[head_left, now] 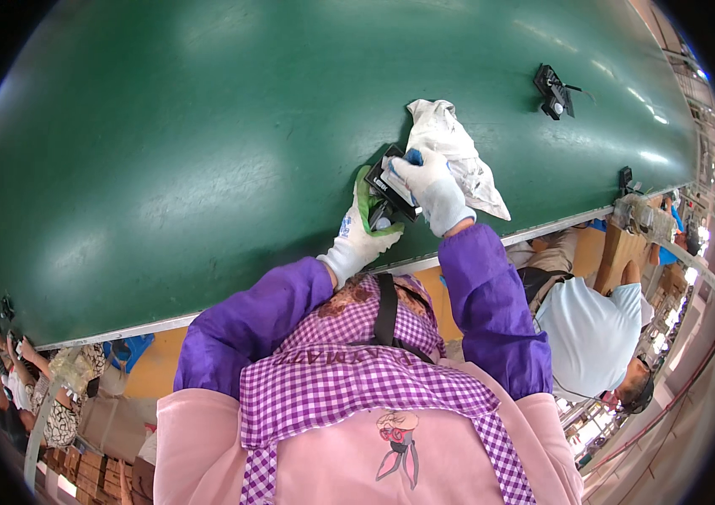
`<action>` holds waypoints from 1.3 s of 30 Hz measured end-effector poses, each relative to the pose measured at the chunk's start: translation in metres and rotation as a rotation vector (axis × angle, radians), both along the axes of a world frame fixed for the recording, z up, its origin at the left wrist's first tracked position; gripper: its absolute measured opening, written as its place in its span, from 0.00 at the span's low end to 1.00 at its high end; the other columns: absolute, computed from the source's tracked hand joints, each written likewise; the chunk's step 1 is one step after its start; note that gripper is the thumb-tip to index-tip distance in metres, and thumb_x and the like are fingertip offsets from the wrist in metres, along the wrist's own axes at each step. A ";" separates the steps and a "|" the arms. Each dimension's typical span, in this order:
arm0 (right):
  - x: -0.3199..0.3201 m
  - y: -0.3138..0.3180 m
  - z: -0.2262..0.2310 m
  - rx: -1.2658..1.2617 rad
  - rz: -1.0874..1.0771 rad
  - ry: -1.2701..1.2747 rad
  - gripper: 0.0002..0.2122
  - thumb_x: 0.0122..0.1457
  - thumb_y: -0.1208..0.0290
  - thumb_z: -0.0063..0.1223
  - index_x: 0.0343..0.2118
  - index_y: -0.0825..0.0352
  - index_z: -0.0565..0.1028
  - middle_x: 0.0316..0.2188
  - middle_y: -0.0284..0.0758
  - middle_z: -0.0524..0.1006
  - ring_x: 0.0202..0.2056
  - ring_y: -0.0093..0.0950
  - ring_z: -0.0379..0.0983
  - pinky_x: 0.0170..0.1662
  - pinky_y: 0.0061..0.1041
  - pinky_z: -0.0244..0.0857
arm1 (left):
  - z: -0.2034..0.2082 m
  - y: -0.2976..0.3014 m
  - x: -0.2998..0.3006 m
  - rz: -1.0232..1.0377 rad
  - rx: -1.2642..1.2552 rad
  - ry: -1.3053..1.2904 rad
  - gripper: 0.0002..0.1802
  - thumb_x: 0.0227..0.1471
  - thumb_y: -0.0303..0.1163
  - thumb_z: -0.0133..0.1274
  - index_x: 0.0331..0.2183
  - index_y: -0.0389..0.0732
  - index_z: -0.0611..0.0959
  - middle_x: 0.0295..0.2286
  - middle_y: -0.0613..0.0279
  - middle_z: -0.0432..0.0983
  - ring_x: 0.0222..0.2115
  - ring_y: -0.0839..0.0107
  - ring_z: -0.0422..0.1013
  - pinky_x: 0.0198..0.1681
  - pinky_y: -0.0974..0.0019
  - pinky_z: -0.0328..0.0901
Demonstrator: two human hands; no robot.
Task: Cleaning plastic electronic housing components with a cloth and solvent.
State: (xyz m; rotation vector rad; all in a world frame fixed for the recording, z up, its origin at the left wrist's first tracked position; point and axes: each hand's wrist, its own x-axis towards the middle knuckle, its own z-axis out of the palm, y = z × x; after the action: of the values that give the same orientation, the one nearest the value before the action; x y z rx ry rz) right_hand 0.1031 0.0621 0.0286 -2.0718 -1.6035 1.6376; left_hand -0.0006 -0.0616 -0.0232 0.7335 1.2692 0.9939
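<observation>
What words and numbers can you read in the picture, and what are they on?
I can show where writing is, but I won't copy it.
Black object in the left hand: white lettering.
Left hand's glove: blue print, too small to read surely.
Purple checked apron: dark lettering.

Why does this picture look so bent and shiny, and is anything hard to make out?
In the head view, the fisheye lens slightly bows the pale table edge and leaves black corners; also in the head view, glare whitens patches of the green tabletop; in that head view, the left hand and right hand look fairly clear, but background details near the rim are hard to tell.
</observation>
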 end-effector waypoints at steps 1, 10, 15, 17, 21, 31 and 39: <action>-0.002 -0.004 0.004 -0.001 0.002 0.004 0.11 0.54 0.66 0.56 0.30 0.70 0.74 0.25 0.35 0.75 0.27 0.24 0.70 0.32 0.26 0.65 | 0.000 0.001 -0.003 -0.035 -0.016 0.017 0.60 0.39 0.25 0.62 0.64 0.41 0.40 0.48 0.50 0.69 0.46 0.62 0.69 0.49 0.65 0.65; 0.033 0.024 -0.009 0.122 0.264 -0.037 0.13 0.51 0.62 0.58 0.31 0.70 0.77 0.27 0.36 0.78 0.30 0.26 0.72 0.35 0.26 0.65 | 0.014 0.027 -0.055 -0.365 -0.111 -0.113 0.57 0.38 0.24 0.62 0.64 0.47 0.47 0.43 0.58 0.72 0.36 0.72 0.71 0.32 0.70 0.69; 0.040 0.044 -0.008 0.657 0.698 -0.096 0.10 0.51 0.64 0.58 0.29 0.66 0.77 0.25 0.33 0.75 0.30 0.25 0.71 0.35 0.26 0.65 | 0.007 0.051 -0.095 -0.592 -0.170 -0.159 0.51 0.40 0.22 0.60 0.64 0.49 0.54 0.42 0.64 0.72 0.28 0.81 0.68 0.24 0.75 0.65; 0.038 0.045 -0.005 0.375 0.599 -0.078 0.11 0.51 0.63 0.58 0.28 0.67 0.77 0.24 0.33 0.75 0.29 0.25 0.70 0.35 0.26 0.64 | 0.008 0.059 -0.104 -0.605 -0.154 -0.172 0.50 0.40 0.21 0.60 0.63 0.49 0.57 0.39 0.67 0.73 0.27 0.82 0.67 0.25 0.76 0.65; 0.035 0.042 -0.023 0.140 0.518 0.175 0.13 0.51 0.63 0.59 0.27 0.69 0.75 0.23 0.33 0.73 0.27 0.23 0.67 0.32 0.25 0.62 | -0.001 0.067 -0.110 -0.690 -0.163 -0.194 0.48 0.41 0.20 0.60 0.62 0.47 0.58 0.35 0.69 0.73 0.27 0.82 0.66 0.26 0.75 0.65; 0.016 0.029 -0.033 0.040 0.414 0.125 0.11 0.52 0.65 0.60 0.25 0.70 0.74 0.22 0.28 0.72 0.26 0.18 0.67 0.30 0.21 0.61 | 0.007 0.067 -0.108 -0.745 -0.189 -0.087 0.47 0.40 0.22 0.60 0.62 0.45 0.59 0.36 0.68 0.74 0.28 0.82 0.66 0.27 0.75 0.65; 0.019 0.021 -0.022 -0.039 0.277 0.152 0.14 0.52 0.62 0.59 0.29 0.72 0.75 0.22 0.34 0.76 0.27 0.25 0.70 0.32 0.27 0.63 | 0.009 0.067 -0.106 -0.776 -0.185 -0.080 0.46 0.41 0.22 0.60 0.61 0.43 0.60 0.42 0.64 0.74 0.33 0.79 0.68 0.33 0.73 0.67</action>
State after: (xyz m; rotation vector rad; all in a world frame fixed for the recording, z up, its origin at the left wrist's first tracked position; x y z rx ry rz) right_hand 0.1220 0.0828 0.0061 -1.7540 -1.8862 1.8716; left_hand -0.1062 0.0050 -0.0144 0.9248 0.8680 0.2657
